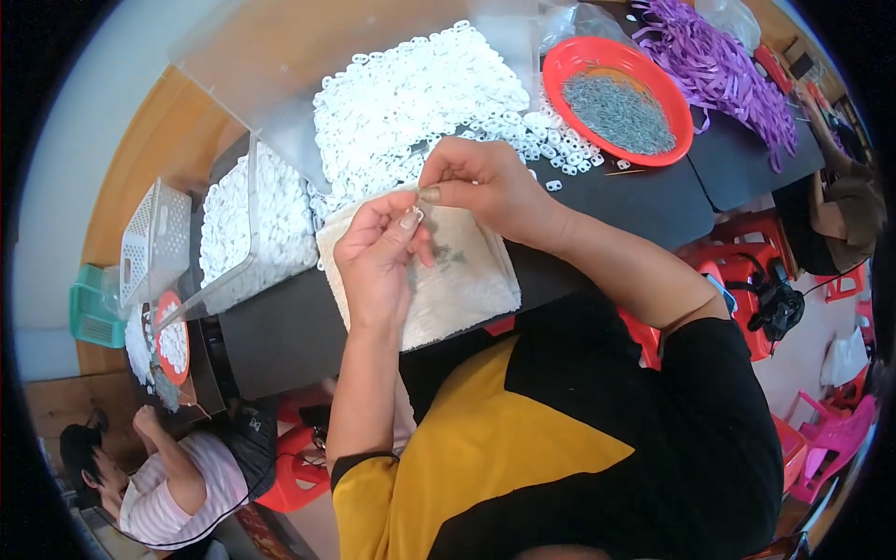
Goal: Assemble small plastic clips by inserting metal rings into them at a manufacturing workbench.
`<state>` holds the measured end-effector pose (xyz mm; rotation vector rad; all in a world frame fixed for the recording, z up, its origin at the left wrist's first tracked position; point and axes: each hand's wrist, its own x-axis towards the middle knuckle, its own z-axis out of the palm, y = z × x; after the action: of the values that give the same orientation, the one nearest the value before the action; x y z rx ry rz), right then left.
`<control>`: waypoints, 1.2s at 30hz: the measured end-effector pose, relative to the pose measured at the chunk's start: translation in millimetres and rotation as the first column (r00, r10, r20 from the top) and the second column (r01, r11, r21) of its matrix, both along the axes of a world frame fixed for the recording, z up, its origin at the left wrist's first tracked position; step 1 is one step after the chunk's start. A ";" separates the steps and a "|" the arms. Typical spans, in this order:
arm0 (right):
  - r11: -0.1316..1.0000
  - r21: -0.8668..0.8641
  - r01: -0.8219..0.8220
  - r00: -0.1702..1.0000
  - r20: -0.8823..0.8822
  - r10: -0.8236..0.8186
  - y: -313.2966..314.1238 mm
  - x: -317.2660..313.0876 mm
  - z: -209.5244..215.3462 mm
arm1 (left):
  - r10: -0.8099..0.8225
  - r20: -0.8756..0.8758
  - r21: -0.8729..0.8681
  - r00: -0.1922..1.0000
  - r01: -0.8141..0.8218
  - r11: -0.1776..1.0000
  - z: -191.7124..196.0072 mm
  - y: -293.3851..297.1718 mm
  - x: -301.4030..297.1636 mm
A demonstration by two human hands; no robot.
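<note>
My left hand (373, 257) pinches a small white plastic piece (417, 215) with a slot in it, between thumb and fingertips. My right hand (495, 191) meets it there, thumb and forefinger pressed together at the piece's upper edge. Whatever sits in the right fingertips is too small to make out. Both hands are raised over a folded cream cloth (457, 303) with a dark smudge on it. Just beyond them a large heap of similar white pieces (420, 84) spreads over the dark table (635, 210).
Right of the heap stands a red bowl (686, 131) of small metal pins, with purple ribbons (719, 70) behind. A clear bin (254, 187) of white pieces and a white basket (154, 233) are at left. A co-worker (187, 476) sits lower left; red stools (747, 243) stand right.
</note>
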<state>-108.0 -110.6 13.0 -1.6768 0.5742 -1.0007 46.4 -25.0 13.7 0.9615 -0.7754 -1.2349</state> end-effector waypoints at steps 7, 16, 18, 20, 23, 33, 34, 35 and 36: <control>0.994 0.099 -0.053 0.997 0.058 0.047 8.6 11.0 -7.3 | 0.075 -0.012 -0.078 0.997 -0.075 0.994 -4.7 -0.9 -2.7; 0.975 0.204 -0.084 0.983 0.177 0.048 11.1 10.1 -10.7 | 0.043 -0.004 0.020 0.999 -0.043 0.999 -6.4 0.3 -5.2; 0.965 0.243 -0.102 0.978 0.200 0.053 11.8 9.0 -10.4 | 0.055 0.010 0.006 0.998 -0.055 0.998 -5.9 1.4 -10.8; 0.964 0.243 -0.104 0.977 0.206 0.054 12.0 9.2 -11.0 | 0.072 0.028 -0.010 0.997 -0.072 0.997 -5.8 2.5 -11.9; 0.966 0.236 -0.108 0.977 0.205 0.059 13.3 9.7 -10.2 | 0.080 0.044 -0.031 0.996 -0.078 0.996 -7.6 4.3 -9.9; 0.999 0.020 -0.030 0.995 -0.094 0.032 8.7 -0.3 -4.9 | 0.136 -0.001 -0.014 0.991 -0.136 0.991 -6.9 5.6 -10.2; 0.999 0.022 -0.030 0.995 -0.094 0.032 10.0 -0.6 -2.4 | 0.134 0.009 -0.015 0.991 -0.134 0.991 -6.7 5.8 -10.1; 0.999 -0.048 -0.010 0.993 -0.114 0.005 12.0 -0.7 0.7 | 0.134 0.009 -0.013 0.991 -0.134 0.991 -6.7 6.0 -10.3; 0.993 -0.117 0.008 0.991 -0.132 -0.024 13.3 -0.5 1.8 | 0.139 0.032 -0.008 0.990 -0.139 0.990 -6.7 6.1 -10.6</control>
<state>-108.5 -97.3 14.8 -1.8558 0.6279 -0.9537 35.8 -18.9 7.0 1.0159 -0.7245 -1.0980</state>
